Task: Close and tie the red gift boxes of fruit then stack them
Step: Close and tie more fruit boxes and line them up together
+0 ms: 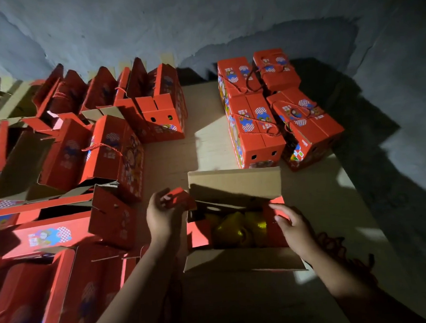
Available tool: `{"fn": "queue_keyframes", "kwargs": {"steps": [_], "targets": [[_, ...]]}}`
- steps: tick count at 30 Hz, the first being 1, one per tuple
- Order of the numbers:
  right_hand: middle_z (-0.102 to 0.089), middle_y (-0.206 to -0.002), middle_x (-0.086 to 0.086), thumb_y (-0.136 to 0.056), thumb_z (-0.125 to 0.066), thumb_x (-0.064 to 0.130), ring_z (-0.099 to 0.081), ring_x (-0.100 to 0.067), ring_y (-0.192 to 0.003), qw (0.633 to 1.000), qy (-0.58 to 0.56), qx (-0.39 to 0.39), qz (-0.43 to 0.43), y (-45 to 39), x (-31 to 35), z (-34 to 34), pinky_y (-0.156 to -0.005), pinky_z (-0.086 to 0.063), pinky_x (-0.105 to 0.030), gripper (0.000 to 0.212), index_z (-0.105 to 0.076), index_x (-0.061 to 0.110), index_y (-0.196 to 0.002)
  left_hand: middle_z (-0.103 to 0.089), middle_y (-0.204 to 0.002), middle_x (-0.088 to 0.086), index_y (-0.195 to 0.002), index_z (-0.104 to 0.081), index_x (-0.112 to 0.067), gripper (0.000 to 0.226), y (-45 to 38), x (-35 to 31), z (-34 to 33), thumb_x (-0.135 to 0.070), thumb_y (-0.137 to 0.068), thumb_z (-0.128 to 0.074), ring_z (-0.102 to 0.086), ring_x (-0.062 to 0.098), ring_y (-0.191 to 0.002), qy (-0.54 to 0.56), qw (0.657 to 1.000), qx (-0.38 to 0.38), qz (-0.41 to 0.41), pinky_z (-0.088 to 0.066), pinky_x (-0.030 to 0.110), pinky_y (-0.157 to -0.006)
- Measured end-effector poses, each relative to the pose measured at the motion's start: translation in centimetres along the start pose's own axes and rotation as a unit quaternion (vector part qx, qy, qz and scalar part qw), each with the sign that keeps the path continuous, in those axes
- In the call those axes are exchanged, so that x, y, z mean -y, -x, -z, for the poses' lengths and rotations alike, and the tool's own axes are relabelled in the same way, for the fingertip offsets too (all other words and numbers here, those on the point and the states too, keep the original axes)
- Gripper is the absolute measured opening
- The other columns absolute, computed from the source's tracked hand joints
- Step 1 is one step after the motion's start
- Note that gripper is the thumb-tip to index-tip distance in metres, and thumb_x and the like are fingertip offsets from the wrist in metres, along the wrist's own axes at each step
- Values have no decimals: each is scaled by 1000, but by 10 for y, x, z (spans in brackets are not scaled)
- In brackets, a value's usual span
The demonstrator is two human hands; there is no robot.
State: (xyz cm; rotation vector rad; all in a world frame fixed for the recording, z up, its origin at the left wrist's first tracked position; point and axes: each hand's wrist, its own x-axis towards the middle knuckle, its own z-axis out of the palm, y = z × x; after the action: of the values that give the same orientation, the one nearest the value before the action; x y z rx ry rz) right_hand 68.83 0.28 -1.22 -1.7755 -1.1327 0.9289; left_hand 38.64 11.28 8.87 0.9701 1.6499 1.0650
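Note:
An open red gift box (pixel 235 185) lies in front of me with its long brown-lined flaps spread far and near. Yellow fruit (pixel 237 228) shows inside it. My left hand (pixel 160 217) grips the box's small red left end flap (pixel 178 199), lifted and folded inward. My right hand (pixel 294 227) rests with fingers on the red right end flap (pixel 276 217), pushing at its inner edge. A red twisted cord (pixel 340 249) lies on the floor just right of my right wrist.
Closed, tied red boxes (pixel 254 124) stand stacked at the far right against the wall. Several open red boxes (pixel 103 152) crowd the left side, from the wall to the near corner. Pale bare floor (pixel 201 142) runs between the two groups.

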Motion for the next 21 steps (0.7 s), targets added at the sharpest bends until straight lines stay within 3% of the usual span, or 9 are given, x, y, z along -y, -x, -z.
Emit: {"fn": "queue_keyframes", "kwargs": {"steps": [2,5,7,9,11,13,15,19,21], "targets": [[-65,-134,9,-101,-58,7,-56,-6,-128,1000,1,5,-4,-1,-1,0,-108,-39,-27,38,-68,36,-124,-69,-113,-5,-127,-59,-29,59,4,8,-3,-3,-78,-81,-68,15,-105,7,1000,1,28,-58,33,-86],[-65,-134,9,-99,-58,4,-55,-8,-128,1000,5,-2,-13,-2,-1,0,-106,-37,-22,41,-69,33,-126,-63,-127,2,-144,-44,-30,82,3,11,4,5,-78,-78,-65,21,-113,-23,998,61,6,-57,41,-92],[-65,-132,11,-98,-58,5,-56,-4,-126,1000,11,-5,-7,-2,-1,0,-102,-36,-14,42,-69,37,-124,-49,-143,10,-159,-20,-29,105,-4,8,15,10,-79,-75,-57,26,-121,-139,980,125,-62,-51,45,-102],[-65,-133,13,-100,-58,7,-56,-2,-126,1000,1,-4,-18,-2,0,-1,-100,-37,-14,41,-68,40,-123,-43,-145,12,-162,-4,-27,113,-13,1,27,10,-81,-73,-51,28,-124,-273,936,183,-131,-45,41,-104],[-64,-136,11,-101,-57,9,-56,-5,-128,999,-11,-2,-32,-3,-1,-2,-103,-40,-21,40,-67,40,-124,-60,-132,10,-156,-25,-19,90,-21,-12,36,8,-84,-72,-65,22,-110,-293,917,227,-150,-58,43,-91],[-63,-137,11,-102,-57,12,-55,-6,-129,999,-5,0,-32,-4,-3,-3,-106,-41,-27,38,-67,39,-126,-75,-106,7,-135,-52,-12,55,-29,-23,40,6,-86,-70,-75,17,-88,-302,905,265,-139,-64,45,-74],[-63,-134,17,-102,-57,17,-55,-2,-126,1000,9,-2,-27,-4,-4,-2,-104,-41,-26,37,-66,43,-126,-75,-90,8,-117,-63,-7,34,-36,-32,38,10,-88,-66,-75,23,-79,-332,886,297,-127,-62,52,-74],[-58,-124,41,-102,-58,21,-50,19,-119,999,28,-8,-15,-2,-3,0,-95,-37,-12,38,-64,52,-123,-67,-99,21,-124,-64,-2,39,-46,-39,25,17,-96,-46,-68,37,-83,-332,886,318,-55,-57,47,-76],[-60,-125,37,-102,-58,21,-52,15,-121,1000,31,-5,1,-2,-3,0,-98,-37,-13,34,-66,43,-126,-66,-105,21,-125,-65,-5,35,-48,-37,17,11,-99,-47,-68,42,-91,-329,886,325,-33,-56,46,-77]]}}
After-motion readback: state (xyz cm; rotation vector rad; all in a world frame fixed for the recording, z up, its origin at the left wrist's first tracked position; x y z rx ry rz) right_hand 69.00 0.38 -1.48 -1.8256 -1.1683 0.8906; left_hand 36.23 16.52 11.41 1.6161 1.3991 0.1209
